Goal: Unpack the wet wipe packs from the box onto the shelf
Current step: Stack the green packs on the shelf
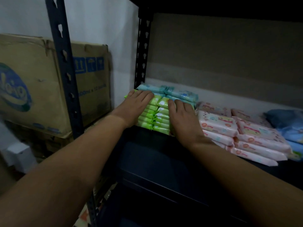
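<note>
Our left hand (137,104) and right hand (183,118) lie flat, fingers straight, pressing the green packs (157,117) on the shelf (147,145). They look soft, slick and light; we'd squeeze the stack from both ends.

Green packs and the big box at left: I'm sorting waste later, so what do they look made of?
Green packs: seemingly thin glossy plastic film, judging by bright highlights and crimped, pleated ends. Box: brown corrugated cardboard, matte, going by dented corners, creases and blue printed handling symbols.
</note>
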